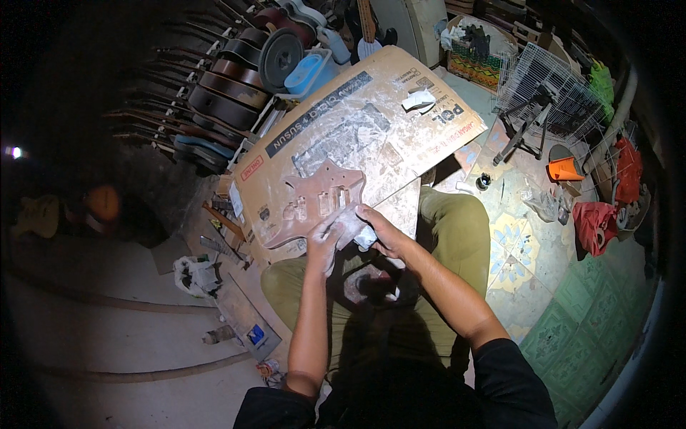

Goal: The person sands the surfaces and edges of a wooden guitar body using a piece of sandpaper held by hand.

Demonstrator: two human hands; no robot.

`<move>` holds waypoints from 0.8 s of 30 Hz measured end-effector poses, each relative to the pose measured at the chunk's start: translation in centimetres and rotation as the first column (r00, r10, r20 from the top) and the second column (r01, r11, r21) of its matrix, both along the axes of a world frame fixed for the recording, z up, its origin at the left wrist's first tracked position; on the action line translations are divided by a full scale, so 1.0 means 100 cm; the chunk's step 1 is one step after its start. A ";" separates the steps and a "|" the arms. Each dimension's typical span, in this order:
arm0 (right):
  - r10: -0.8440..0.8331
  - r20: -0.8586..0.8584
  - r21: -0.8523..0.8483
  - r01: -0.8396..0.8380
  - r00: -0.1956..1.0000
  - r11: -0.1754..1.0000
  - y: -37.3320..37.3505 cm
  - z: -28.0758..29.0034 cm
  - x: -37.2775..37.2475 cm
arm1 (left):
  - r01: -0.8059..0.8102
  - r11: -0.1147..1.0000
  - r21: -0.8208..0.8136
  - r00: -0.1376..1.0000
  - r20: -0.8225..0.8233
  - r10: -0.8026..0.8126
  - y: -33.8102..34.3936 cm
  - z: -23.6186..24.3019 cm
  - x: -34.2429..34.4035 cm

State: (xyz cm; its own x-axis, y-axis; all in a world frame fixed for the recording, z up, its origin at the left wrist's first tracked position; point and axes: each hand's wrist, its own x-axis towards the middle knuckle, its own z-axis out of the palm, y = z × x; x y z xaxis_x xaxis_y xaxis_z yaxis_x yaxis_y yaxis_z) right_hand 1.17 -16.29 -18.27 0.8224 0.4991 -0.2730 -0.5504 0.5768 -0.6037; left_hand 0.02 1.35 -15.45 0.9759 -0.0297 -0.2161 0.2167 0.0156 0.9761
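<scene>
A reddish-brown electric guitar body (304, 187), with routed cavities and pointed horns, lies on a dust-covered cardboard sheet (414, 154) in front of my knees. Over its near edge, both hands grip a pale, dusty sheet (348, 224) that looks like sandpaper. My left hand (323, 247), coated in white dust, closes on the sheet's left side. On the other side, my right hand (386, 232) pinches it between thumb and fingers. A white and light-blue piece (366, 238) shows beneath the sheet, close to my right fingers; its kind I cannot make out.
Several guitars (229, 86) stand in a rack at the far left, beside a blue plastic tub (306, 73). A crumpled white piece (419, 101) lies on the cardboard. To the right are a black tripod (525, 121), a wire cage (554, 86) and an orange dustpan (565, 169).
</scene>
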 end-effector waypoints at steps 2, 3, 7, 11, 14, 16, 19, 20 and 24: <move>0.010 -0.012 0.008 -0.010 1.000 1.000 0.000 0.003 0.000 | 0.008 0.999 -0.051 1.000 -0.020 -0.009 0.003 0.000 0.000; 0.016 -0.018 0.012 -0.015 1.000 1.000 -0.001 0.004 0.000 | 0.013 0.998 -0.066 1.000 -0.013 -0.013 0.004 -0.002 0.000; 0.028 -0.023 0.016 -0.028 0.999 0.999 -0.002 0.008 0.001 | 0.047 0.994 -0.097 0.999 -0.007 -0.048 0.007 0.000 0.002; -0.005 -0.065 0.046 0.008 0.998 0.999 -0.001 0.008 0.002 | 0.044 0.992 -0.121 0.999 -0.022 -0.047 -0.001 0.007 0.004; -0.005 -0.086 0.068 0.011 0.996 0.998 -0.002 0.007 0.002 | 0.033 0.990 -0.138 0.999 -0.028 -0.037 -0.002 0.006 0.005; -0.001 -0.090 0.073 0.007 0.996 0.997 -0.003 0.008 0.002 | 0.048 0.988 -0.145 0.998 -0.034 -0.054 0.001 0.006 0.006; 0.000 -0.080 0.065 0.006 0.997 0.998 -0.004 0.010 0.002 | 0.059 0.982 -0.180 0.997 -0.046 -0.068 0.004 0.008 0.007; -0.001 -0.071 0.058 0.005 0.997 0.998 -0.005 0.009 0.003 | 0.075 0.980 -0.182 0.996 -0.041 -0.083 0.004 0.009 0.008; -0.001 0.022 0.057 0.000 1.000 0.998 -0.007 0.011 0.003 | 0.102 0.985 -0.137 0.995 -0.010 -0.104 0.004 0.012 0.010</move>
State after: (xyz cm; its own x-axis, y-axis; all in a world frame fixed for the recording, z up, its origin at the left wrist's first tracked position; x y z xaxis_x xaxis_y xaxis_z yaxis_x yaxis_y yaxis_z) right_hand 1.47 -16.97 -17.20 0.8282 0.5127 -0.2263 -0.5370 0.6108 -0.5819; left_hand 0.98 1.73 -14.21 0.9623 -0.1603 -0.2197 0.2406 0.1253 0.9625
